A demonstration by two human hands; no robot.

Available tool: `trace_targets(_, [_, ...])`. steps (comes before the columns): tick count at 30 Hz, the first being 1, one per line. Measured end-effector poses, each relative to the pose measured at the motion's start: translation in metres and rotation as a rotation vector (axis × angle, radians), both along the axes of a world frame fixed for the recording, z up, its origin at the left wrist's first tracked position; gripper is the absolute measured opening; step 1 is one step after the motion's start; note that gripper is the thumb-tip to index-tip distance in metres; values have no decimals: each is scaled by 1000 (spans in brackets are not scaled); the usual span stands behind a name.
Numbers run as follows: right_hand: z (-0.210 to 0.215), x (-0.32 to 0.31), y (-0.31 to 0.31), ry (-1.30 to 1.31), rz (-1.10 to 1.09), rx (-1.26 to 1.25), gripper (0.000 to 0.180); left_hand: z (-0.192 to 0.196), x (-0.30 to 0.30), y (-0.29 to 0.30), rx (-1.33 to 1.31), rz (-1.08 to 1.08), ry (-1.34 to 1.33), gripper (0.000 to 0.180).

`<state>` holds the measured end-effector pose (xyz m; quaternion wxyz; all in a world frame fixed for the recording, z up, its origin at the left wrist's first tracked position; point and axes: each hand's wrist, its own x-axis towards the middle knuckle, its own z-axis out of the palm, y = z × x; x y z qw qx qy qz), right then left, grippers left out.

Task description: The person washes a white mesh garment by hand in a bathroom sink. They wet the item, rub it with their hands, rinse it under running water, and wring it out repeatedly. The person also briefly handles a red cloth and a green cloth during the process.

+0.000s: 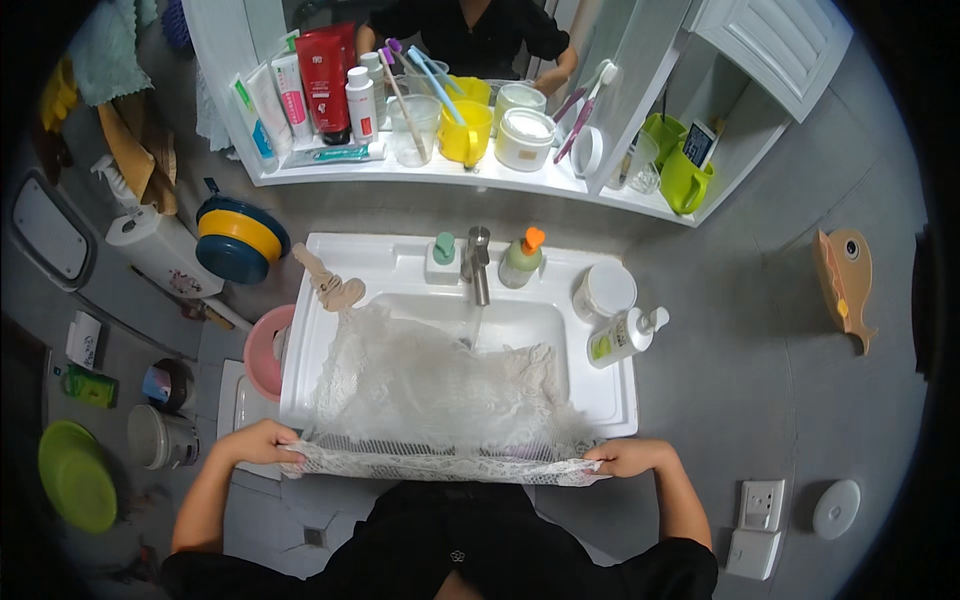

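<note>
Head view, lower centre of the frame: the left hand (262, 443) and the right hand (628, 457), fingers curled closed, each grip one end of a white lace cloth (430, 400) stretched along the near rim of the white sink (612, 395). The cloth drapes back into the basin, below the running faucet (479, 262) at centre.

Lighting: even, bright overhead light; soft shadows are cast below the sink (610, 400). Mild glare is seen on white surfaces. Strong fisheye bending and dark vignetting are noted at edges.
</note>
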<state>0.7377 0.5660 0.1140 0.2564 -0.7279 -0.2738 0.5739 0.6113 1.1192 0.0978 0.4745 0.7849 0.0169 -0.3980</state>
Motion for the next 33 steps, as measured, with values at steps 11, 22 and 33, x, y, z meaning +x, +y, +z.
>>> trace_targets(11, [-34,-37,12,184,120,-217,22,-44,-39,26,-14,-403,320,24])
trace_targets(22, [-105,129,21,-580,-487,-113,27,-85,144,33,686,-108,-613,15])
trace_targets(33, [-121,134,120,-1000,-178,183,51,-52,160,-18,497,-25,-522,15])
